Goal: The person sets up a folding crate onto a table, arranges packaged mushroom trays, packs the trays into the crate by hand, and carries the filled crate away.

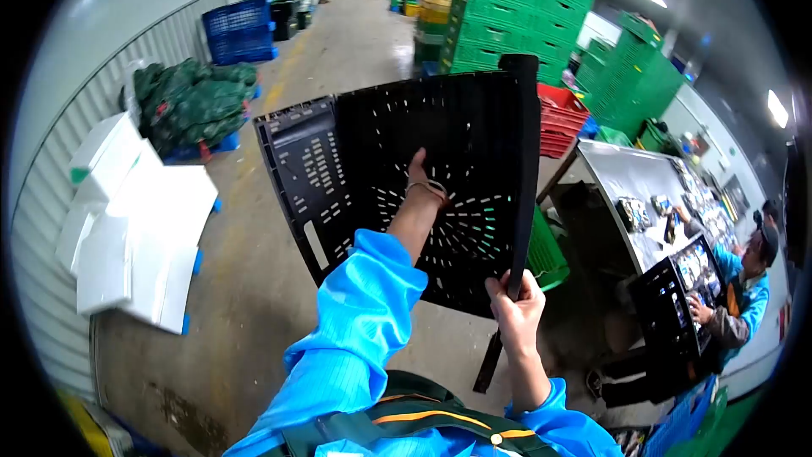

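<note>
A large black slotted plastic crate (pixel 397 118) is held up in front of me, tilted, its perforated surface facing me. My left hand (pixel 420 171) reaches into it, with the thumb or a finger pointing up against the dark plastic; the other fingers are lost in shadow. A bracelet circles that wrist. My right hand (pixel 518 300) grips the crate's thick right edge near its lower corner, fingers wrapped round it. Below this hand, a dark strip hangs toward the floor.
Tall green crate stacks (pixel 516 8) and red crates (pixel 560 118) stand ahead. A metal table (pixel 609 169) is at right, where a person (pixel 748 288) holds a black crate. White foam boxes (pixel 106 262) and a green net heap (pixel 190 106) lie at left.
</note>
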Demonstrator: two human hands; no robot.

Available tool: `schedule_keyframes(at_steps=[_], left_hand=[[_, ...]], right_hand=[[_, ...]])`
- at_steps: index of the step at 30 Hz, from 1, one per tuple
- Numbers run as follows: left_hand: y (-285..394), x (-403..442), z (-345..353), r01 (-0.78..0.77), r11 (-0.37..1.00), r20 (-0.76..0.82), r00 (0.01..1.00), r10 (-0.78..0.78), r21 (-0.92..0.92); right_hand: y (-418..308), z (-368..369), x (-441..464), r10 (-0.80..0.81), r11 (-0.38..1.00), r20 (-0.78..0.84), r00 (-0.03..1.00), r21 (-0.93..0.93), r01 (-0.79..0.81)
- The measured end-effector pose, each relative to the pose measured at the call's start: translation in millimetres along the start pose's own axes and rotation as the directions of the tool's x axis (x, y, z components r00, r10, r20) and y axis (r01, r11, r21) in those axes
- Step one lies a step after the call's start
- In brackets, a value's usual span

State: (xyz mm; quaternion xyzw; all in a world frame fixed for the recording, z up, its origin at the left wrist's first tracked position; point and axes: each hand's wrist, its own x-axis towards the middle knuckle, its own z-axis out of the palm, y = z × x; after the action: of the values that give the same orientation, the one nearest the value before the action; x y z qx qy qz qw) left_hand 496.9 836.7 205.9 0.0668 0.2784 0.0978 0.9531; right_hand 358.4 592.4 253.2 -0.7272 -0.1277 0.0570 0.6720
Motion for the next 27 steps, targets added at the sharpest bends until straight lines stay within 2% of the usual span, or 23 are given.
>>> schedule_keyframes(at_steps=[1,2,3,4,5,6,8,9,10,11,12,13,14,16,18,19,20,22,23,24,25,26,27], left_hand=[[3.7,9.7,9.7,0.032,0.995,0.022,0.999,-0.03,-0.099],[9.7,21.8,15.7,-0.053,0.977,0.111,0.991,0.077,-0.207],[21.9,51.7,12.7,-0.171,0.917,0.056,0.977,0.204,-0.359],[50.7,56.4,26.6,-0.277,0.845,-0.132,0.961,0.243,-0.458],[78.8,30.6,43.2,-0.05,0.853,0.22,0.957,0.19,-0.52],[92.6,-6.5,95.3,-0.069,0.878,0.258,0.942,0.214,-0.473],[105.4,70.6,117.6,-0.111,0.946,0.14,0.977,0.159,-0.304],[113.0,98.8,129.5,-0.118,0.956,0.122,0.98,0.155,-0.269],[122.7,125.7,130.1,-0.125,0.965,0.105,0.983,0.153,-0.232],[129.3,169.1,111.2,-0.087,0.974,0.075,0.992,0.105,-0.21],[119.7,188.2,106.5,-0.105,0.972,-0.042,0.994,0.098,-0.209],[104.1,213.6,104.8,-0.068,0.979,-0.021,0.998,0.065,-0.192],[88.5,238.4,102.9,-0.03,0.984,-0.001,1.0,0.03,-0.176],[82.4,260.2,109.8,-0.033,0.995,0.013,0.999,0.034,-0.094],[108.6,283.6,124.8,0.077,0.996,0.005,0.997,-0.077,-0.041],[128.7,301.5,148.8,0.085,0.996,0.102,0.991,-0.085,0.0],[151.3,314.9,174.4,0.094,0.995,0.197,0.975,-0.1,0.041],[176.4,325.6,209.7,0.149,0.989,0.231,0.963,-0.14,-0.021],[182.1,324.2,218.0,0.181,0.981,0.229,0.96,-0.162,-0.064],[181.5,329.5,223.1,0.225,0.972,0.276,0.94,-0.2,-0.061],[176.7,337.0,230.0,0.234,0.971,0.275,0.937,-0.215,-0.037],[174.4,348.6,236.5,0.243,0.97,0.274,0.934,-0.23,-0.013],[178.1,368.7,242.6,0.266,0.964,0.303,0.92,-0.248,-0.021]], right_hand=[[8.4,3.5,24.8,-0.037,0.997,-0.062,0.997,-0.067,0.033],[27.1,0.5,58.0,-0.161,0.969,-0.113,0.981,-0.207,0.135],[38.6,10.5,83.9,-0.284,0.89,-0.16,0.945,-0.41,0.198],[40.1,27.0,108.3,-0.359,0.858,-0.199,0.912,-0.455,0.239],[65.5,33.9,133.6,-0.307,0.879,-0.273,0.912,-0.447,0.163],[115.4,22.9,165.1,-0.39,0.821,-0.206,0.897,-0.518,0.238],[164.0,24.4,205.1,-0.244,0.832,-0.161,0.956,-0.541,0.121],[173.3,41.9,239.7,-0.481,0.562,-0.133,0.867,-0.805,0.188],[162.8,68.6,241.3,-0.457,0.451,-0.219,0.862,-0.892,0.012],[181.2,94.8,238.4,-0.554,0.444,-0.288,0.781,-0.896,-0.015],[192.3,108.6,234.6,-0.479,0.599,-0.258,0.839,-0.795,0.098],[215.6,128.2,241.2,-0.398,0.658,-0.184,0.899,-0.74,0.14],[233.1,144.7,254.8,-0.305,0.674,-0.08,0.949,-0.722,0.156],[292.0,189.1,318.0,-0.177,0.702,-0.077,0.981,-0.709,0.071],[331.0,222.0,394.7,-0.059,0.603,0.049,0.997,-0.794,0.074],[344.4,234.1,444.6,0.022,0.534,0.134,0.991,-0.84,0.102],[354.1,253.8,483.6,-0.038,0.488,0.131,0.991,-0.863,0.132],[363.9,259.5,521.8,0.075,0.36,0.243,0.967,-0.911,0.201],[379.3,262.0,509.3,-0.13,0.188,0.233,0.964,-0.949,0.255],[369.0,261.6,516.5,0.08,0.355,0.244,0.967,-0.913,0.201],[348.9,263.0,524.1,0.28,0.501,0.277,0.919,-0.859,0.106],[340.2,264.4,534.6,0.455,0.614,0.332,0.827,-0.789,-0.021],[348.5,268.6,519.0,0.275,0.652,0.388,0.88,-0.748,0.126]])
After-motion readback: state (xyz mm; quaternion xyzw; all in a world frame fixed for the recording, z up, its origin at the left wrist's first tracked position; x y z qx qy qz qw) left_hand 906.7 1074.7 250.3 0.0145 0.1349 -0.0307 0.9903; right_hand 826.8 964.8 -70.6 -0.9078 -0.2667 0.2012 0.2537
